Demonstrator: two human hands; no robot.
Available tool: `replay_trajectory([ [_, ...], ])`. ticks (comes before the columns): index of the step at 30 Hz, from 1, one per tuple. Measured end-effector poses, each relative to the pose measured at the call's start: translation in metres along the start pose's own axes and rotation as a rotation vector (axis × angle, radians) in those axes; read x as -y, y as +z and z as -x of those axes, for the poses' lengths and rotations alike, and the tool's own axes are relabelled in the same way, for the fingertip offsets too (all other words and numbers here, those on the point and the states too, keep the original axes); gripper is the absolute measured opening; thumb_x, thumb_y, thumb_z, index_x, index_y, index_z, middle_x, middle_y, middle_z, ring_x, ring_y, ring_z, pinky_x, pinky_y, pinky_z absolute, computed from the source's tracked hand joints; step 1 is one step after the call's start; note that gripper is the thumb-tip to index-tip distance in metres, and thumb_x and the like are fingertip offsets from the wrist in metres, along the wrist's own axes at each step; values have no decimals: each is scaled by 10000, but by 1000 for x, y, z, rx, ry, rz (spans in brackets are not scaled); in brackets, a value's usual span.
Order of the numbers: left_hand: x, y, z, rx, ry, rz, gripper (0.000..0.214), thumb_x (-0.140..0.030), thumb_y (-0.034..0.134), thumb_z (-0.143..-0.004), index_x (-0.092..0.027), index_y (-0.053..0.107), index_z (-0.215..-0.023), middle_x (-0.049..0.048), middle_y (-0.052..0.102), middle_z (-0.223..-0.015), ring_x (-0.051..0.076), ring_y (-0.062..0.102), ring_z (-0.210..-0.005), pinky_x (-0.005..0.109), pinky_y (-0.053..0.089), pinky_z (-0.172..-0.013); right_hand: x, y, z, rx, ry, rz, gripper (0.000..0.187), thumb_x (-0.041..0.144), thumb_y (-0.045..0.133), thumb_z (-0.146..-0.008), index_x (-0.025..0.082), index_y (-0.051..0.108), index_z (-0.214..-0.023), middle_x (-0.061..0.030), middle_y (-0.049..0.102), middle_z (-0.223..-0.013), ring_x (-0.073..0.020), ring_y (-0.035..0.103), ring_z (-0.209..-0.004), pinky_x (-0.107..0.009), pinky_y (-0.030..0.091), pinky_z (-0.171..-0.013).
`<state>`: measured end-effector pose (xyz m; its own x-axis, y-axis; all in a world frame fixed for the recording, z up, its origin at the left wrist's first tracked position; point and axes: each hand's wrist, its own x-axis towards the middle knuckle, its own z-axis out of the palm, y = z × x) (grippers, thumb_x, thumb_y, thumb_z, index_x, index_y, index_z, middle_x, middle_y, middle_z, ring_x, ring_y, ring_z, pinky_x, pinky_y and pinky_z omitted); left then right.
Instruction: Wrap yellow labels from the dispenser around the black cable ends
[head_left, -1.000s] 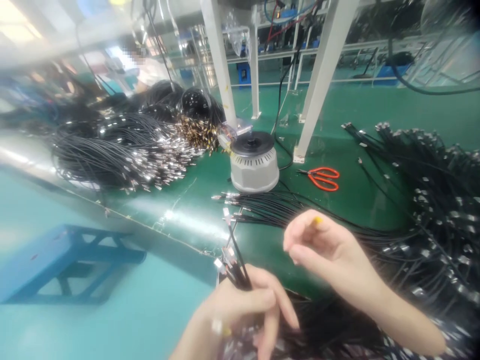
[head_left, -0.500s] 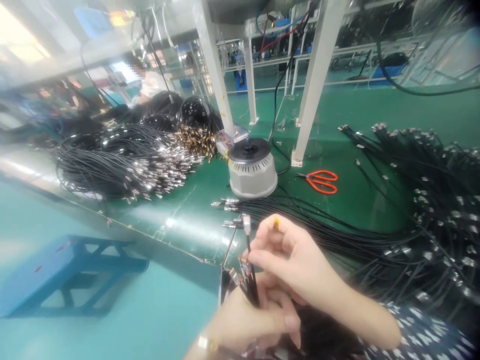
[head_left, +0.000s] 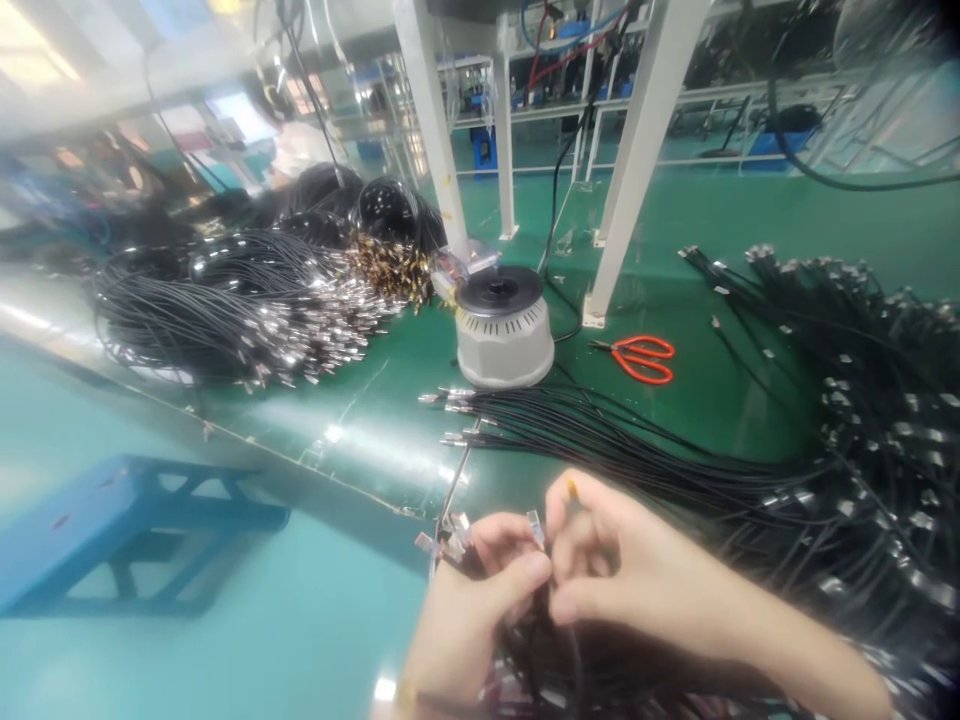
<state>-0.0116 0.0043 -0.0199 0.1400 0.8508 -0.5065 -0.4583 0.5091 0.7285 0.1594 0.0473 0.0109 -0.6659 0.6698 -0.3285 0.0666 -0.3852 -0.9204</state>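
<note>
My left hand [head_left: 480, 610] is closed around several black cables, whose small metal-tipped ends [head_left: 450, 538] poke out beside the base of its thumb. Between its thumb and fingers is one black cable with a silvery end connector [head_left: 535, 528] pointing up. Right against it, my right hand [head_left: 611, 560] has its fingers curled and its thumb pressed in at the same cable, which runs down below the thumb. A small yellow patch sits on the right index finger. The lower lengths of the cables are partly hidden under my hands.
Black cables [head_left: 570, 425] lie across the green tabletop ahead, joining a large pile [head_left: 885, 420] at right. Orange-handled scissors [head_left: 643, 358] lie beyond, beside a round grey-white device [head_left: 504, 345]. Bundled cables [head_left: 202, 310] lie left; a blue stool [head_left: 112, 530] stands below. A person [head_left: 294, 150] is farther back.
Both hands have moved lower, the right one also to the right. The upright connector has dropped down to the left thumb and fingers, which now pinch near it. The view has shifted slightly.
</note>
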Motion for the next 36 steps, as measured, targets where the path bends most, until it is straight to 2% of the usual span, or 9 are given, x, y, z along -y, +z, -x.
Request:
replay_trajectory([
  [2,1,1,0,-12,4,-20,289,-247,836,-598,-119,645,-774,2,649,-712,75,601,-619,161,438,-551,0,4,2,-19,11,102,369,102,733,-730,205,448,-942,67,636,-693,-89,545,-612,-188,414,-582],
  [5,-1,4,3,-57,11,-2,271,-234,810,-626,-115,607,-761,-7,654,-699,21,523,-480,127,366,-462,1,3,5,-72,-24,213,353,137,721,-758,221,453,-972,59,665,-742,-117,606,-688,-205,448,-632],
  [9,-9,13,11,-5,36,-69,247,-326,678,-772,-151,538,-875,7,647,-628,21,437,-346,117,251,-367,11,-10,14,-101,-91,358,173,339,597,-906,196,553,-992,-2,685,-793,-136,609,-713,-225,461,-654],
  [13,-13,23,18,-20,19,-183,278,-356,650,-789,-147,571,-956,-19,585,-576,9,386,-369,110,236,-364,22,-21,23,75,5,284,639,606,233,-981,116,632,-878,-103,692,-719,-163,615,-592,-273,491,-614],
  [15,-12,25,19,-44,7,-198,338,-370,692,-753,-150,595,-990,-32,556,-562,10,379,-394,114,251,-373,25,-22,25,138,53,308,731,651,177,-965,102,639,-826,-126,693,-679,-171,623,-556,-276,492,-603],
  [20,-9,28,21,-90,33,-303,358,-332,754,-685,-135,635,-959,-21,572,-578,11,383,-393,134,260,-371,32,-17,21,207,130,449,790,683,162,-950,101,658,-748,-122,683,-592,-152,600,-480,-247,493,-591],
  [31,-16,41,26,-93,13,-481,210,-289,687,-730,-142,537,-724,-53,497,-503,-8,303,-378,123,214,-372,45,-11,23,190,196,651,723,667,236,-955,133,653,-702,-28,588,-457,-110,541,-428,-182,445,-517],
  [34,-14,38,23,-95,27,-462,211,-312,656,-766,-140,539,-733,-53,486,-500,-5,303,-385,121,217,-379,41,-9,19,152,194,594,742,710,242,-929,142,641,-667,-20,566,-436,-109,522,-407,-198,448,-519],
  [36,-12,34,21,-84,10,-427,221,-323,657,-774,-143,532,-743,-56,487,-505,-6,307,-379,119,224,-378,34,-9,16,146,189,472,736,723,232,-922,146,655,-748,-8,560,-431,-101,489,-385,-196,435,-501],
])
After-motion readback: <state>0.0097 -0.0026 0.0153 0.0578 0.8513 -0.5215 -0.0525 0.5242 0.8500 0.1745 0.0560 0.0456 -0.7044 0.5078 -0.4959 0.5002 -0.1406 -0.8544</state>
